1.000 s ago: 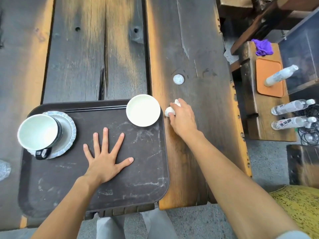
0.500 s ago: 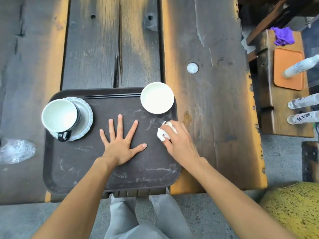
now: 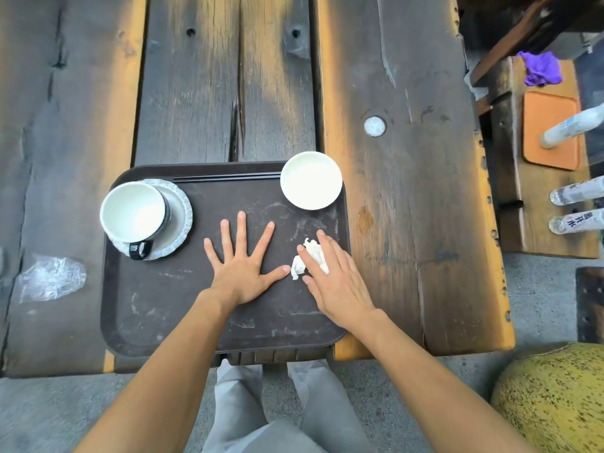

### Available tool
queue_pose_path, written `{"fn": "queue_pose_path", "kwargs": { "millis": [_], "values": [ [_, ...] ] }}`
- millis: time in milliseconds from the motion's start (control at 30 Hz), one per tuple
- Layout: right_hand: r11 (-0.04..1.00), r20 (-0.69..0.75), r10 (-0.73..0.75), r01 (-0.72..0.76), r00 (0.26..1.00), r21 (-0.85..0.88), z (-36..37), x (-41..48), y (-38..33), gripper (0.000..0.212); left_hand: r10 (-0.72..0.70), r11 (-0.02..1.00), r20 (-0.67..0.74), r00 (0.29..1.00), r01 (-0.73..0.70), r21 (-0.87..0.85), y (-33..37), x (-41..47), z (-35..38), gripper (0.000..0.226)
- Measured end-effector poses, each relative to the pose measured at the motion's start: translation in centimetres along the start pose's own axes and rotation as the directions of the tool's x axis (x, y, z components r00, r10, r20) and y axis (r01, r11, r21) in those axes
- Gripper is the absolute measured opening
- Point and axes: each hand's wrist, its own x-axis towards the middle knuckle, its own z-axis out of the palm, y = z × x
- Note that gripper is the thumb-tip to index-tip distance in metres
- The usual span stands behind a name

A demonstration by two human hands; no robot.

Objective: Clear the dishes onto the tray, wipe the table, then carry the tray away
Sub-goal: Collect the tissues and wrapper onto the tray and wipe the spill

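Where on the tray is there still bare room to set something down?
The tray's near-left stretch, below the cup and saucer and left of the left hand, is bare. The right side is crowded: bowl, crumpled tissue, right hand.

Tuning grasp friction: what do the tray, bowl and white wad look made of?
Tray: likely hard plastic, dark brown, matte, with pale scuffs and a moulded rim. Bowl: looks like glazed ceramic, smooth glossy white; melamine is possible. Wad: crumpled paper tissue, soft and creased, under the right hand.
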Motion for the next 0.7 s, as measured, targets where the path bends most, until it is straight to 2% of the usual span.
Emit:
{"fn": "queue_pose_path", "kwargs": {
  "millis": [100,267,400,500,600,700],
  "values": [
    [1.000,0.030,0.014,-0.014,0.999,0.016,-0.8,-0.4,-0.4,0.058,0.032,0.999,-0.007,0.999,-0.032,-0.018,0.0,-0.3,-0.3,0.088],
    [0.997,-0.044,0.019,-0.022,0.999,-0.071,-2.0,-0.6,-2.9,0.057,0.143,0.987,-0.034,0.989,-0.145,-0.066,-1.8,-1.9,-1.9,0.072],
    [0.998,-0.027,-0.048,0.047,0.998,-0.037,-1.9,1.5,-6.7,0.048,0.163,0.934,-0.166,0.972,-0.207,-0.293,-4.5,-4.9,-3.8,0.048],
    [0.999,0.103,-0.054,0.054,0.993,-0.001,-0.7,3.8,-10.9,0.056,0.031,0.901,-0.254,0.967,-0.137,-0.412,-7.8,-7.8,-4.9,0.032],
    [0.999,0.239,0.000,0.009,0.971,-0.034,1.3,5.7,-15.3,0.072,-0.195,0.810,-0.267,0.944,0.001,-0.587,-11.7,-10.5,-5.7,0.015],
    [0.994,0.350,0.106,-0.092,0.931,-0.057,3.3,7.0,-19.8,0.088,-0.445,0.701,-0.268,0.855,0.146,-0.698,-16.9,-12.7,-6.3,0.013]
  ]
}}
